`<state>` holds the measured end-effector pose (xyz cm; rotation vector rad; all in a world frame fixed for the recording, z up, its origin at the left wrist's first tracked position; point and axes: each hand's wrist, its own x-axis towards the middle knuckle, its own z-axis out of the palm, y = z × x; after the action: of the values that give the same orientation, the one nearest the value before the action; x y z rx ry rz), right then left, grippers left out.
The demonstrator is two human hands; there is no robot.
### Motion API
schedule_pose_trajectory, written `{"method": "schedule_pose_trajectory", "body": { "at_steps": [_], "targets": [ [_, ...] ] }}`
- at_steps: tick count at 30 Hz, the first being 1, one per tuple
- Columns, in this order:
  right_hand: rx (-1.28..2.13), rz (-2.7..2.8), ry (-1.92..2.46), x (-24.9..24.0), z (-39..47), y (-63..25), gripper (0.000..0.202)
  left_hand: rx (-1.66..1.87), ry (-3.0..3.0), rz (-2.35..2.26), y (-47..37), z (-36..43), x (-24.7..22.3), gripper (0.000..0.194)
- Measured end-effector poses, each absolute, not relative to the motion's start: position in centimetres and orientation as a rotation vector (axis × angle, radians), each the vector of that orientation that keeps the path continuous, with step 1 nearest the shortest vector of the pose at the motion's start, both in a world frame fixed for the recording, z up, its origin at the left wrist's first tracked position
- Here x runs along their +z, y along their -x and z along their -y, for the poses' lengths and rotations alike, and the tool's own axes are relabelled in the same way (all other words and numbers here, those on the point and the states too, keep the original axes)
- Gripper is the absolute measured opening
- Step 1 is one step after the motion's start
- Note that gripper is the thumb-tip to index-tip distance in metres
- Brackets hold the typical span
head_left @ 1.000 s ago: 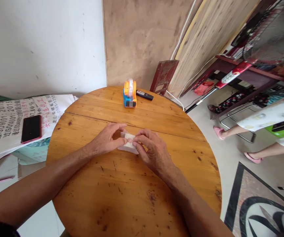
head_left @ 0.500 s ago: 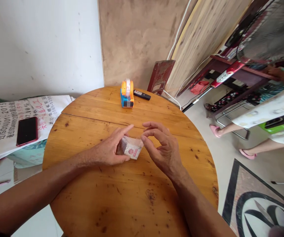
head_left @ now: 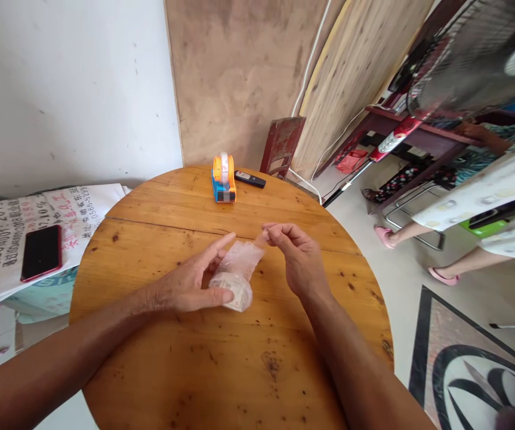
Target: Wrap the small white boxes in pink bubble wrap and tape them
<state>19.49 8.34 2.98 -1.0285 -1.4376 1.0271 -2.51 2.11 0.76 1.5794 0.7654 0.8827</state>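
My left hand (head_left: 190,278) grips a small pale packet (head_left: 239,292) on the wooden table, its thumb across the front and its fingers behind. A sheet of translucent, bubbly plastic wrap (head_left: 241,258) covers the packet and opens out away from me as a loose flap. At the flap's far right corner, my right hand (head_left: 299,257) pinches the edge of the clear wrap between thumb and forefinger. What lies inside the packet is hard to make out through the plastic.
An orange and blue tape dispenser (head_left: 224,179) and a black remote control (head_left: 250,178) stand near the round table's (head_left: 185,370) far edge. A phone (head_left: 41,253) lies on a printed sack to the left. Right are a fan (head_left: 458,65) and people's legs.
The wrap flap has been unfolded from the packet, away from me. My right hand has closed from a loose curl into a pinch on its edge. The view has shifted slightly.
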Motion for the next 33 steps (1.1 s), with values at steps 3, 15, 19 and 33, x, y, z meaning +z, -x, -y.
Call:
{"method": "schedule_pose_trajectory", "body": {
  "at_steps": [3, 15, 19, 33],
  "targets": [
    [1.176, 1.29, 1.101, 1.4, -9.7, -19.5, 0.022, 0.893, -1.553, -0.728, 2.7, -2.2, 0.9, 0.067],
    [1.425, 1.545, 1.146, 5.6, -7.9, -21.0, 0.032, 0.93, -1.168, -0.925, 2.9, -3.4, 0.6, 0.046],
    [1.622, 1.756, 1.16, 4.4, -6.5, -18.9, 0.033, 0.997, -1.078, -0.853, 3.0, -3.6, 0.4, 0.049],
    [1.188, 1.713, 1.223, 2.3, -7.7, -18.8, 0.034, 1.184, -0.942, -0.766, 3.0, -3.7, 0.6, 0.045]
  ]
}}
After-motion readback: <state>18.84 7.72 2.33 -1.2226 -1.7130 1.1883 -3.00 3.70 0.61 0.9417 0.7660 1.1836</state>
